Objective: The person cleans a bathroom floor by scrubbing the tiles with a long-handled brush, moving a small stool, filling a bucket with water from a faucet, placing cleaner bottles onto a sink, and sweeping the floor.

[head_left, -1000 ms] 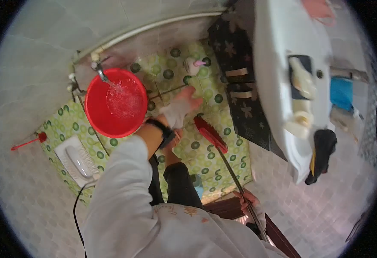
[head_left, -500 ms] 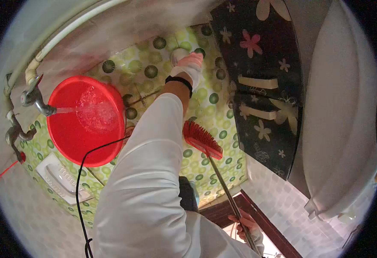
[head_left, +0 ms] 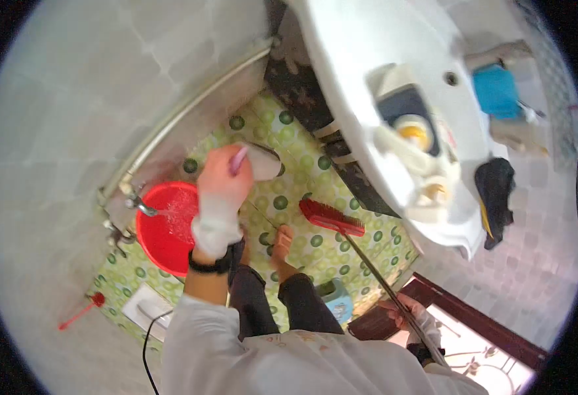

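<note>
My left hand is closed on the lilac handle of a pale cup tilted sideways, with its wide end pointing right. It hangs above the green-dotted floor, beside a red bucket. Water runs into the bucket from a metal tap on the wall; my left hand and wrist cover part of its rim. My right hand is wrapped round the metal pole of a broom. The broom's red bristle head is down at floor level, right of my feet.
A white washbasin holding blurred objects overhangs a dark flowered cabinet. Near my legs are a blue stool and a white squat pan. A red-headed stick is by the left wall; a black cable hangs below.
My left hand has come up from the floor with the cup. The view has shifted, bringing the basin's inside and my feet into sight. My right hand still holds the broom.
</note>
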Motion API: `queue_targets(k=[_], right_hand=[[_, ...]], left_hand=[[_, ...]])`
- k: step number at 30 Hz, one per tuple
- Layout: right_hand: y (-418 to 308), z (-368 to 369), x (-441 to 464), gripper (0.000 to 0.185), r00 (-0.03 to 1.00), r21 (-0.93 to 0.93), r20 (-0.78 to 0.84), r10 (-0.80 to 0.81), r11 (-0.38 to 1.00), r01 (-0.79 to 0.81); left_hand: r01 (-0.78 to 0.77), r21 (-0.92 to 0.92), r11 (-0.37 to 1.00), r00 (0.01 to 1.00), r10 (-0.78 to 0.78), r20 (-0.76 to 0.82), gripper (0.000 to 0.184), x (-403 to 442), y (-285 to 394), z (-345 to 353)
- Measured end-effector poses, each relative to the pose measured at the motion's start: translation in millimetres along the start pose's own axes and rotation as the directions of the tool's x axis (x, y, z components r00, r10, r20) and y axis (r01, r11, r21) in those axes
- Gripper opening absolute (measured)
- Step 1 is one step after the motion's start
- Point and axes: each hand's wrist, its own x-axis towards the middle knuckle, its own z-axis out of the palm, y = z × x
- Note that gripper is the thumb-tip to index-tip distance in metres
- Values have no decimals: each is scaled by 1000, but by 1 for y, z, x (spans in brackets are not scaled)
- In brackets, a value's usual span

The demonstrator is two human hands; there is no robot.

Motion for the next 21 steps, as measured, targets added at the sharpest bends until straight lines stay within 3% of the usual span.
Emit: queue_targets(k=[1, 2, 6, 8, 9, 13, 17, 18, 19, 21], right_hand=[[2, 8, -7, 44, 997, 41, 60, 58, 997, -61], [8, -9, -11, 47, 997, -78, 31, -70, 994, 73], [17, 10, -43, 46, 998, -245, 34, -47, 968, 54], [29, 56, -77, 45, 953, -452, -283, -107, 891, -34], [38, 69, -90, 47, 944, -540, -261, -201, 841, 30], [59, 72, -113, 43, 958, -584, -106, -266, 796, 157], [63, 20, -85, 19, 961, -619, -265, -78, 778, -107], [75, 49, -100, 15, 938, -650, -282, -204, 759, -30], [83, 54, -103, 13, 943, -575, -237, -234, 816, 58], [99, 66, -111, 15, 925, -620, -229, -304, 778, 103]], left_hand=[[19, -71, 997, 1000, -20, -10, 14, 2, 29, -37], [43, -139, 989, 999, -45, -15, 11, 2, 56, -70], [-46, -516, 855, 991, -28, -134, 14, 8, 146, -174], [-149, -545, 825, 982, 61, -176, 14, 17, 184, -207], [-227, -573, 788, 970, 126, -210, 14, 21, 196, -215], [-339, -579, 741, 933, 189, -305, 13, 56, 230, -191], [-307, -630, 713, 947, 295, -127, 12, 114, 225, -111], [-285, -638, 715, 948, 309, -78, 15, 126, 217, -88], [-239, -664, 709, 953, 301, -22, 18, 132, 211, -67], [-180, -684, 707, 957, 286, 43, 21, 141, 204, -40]])
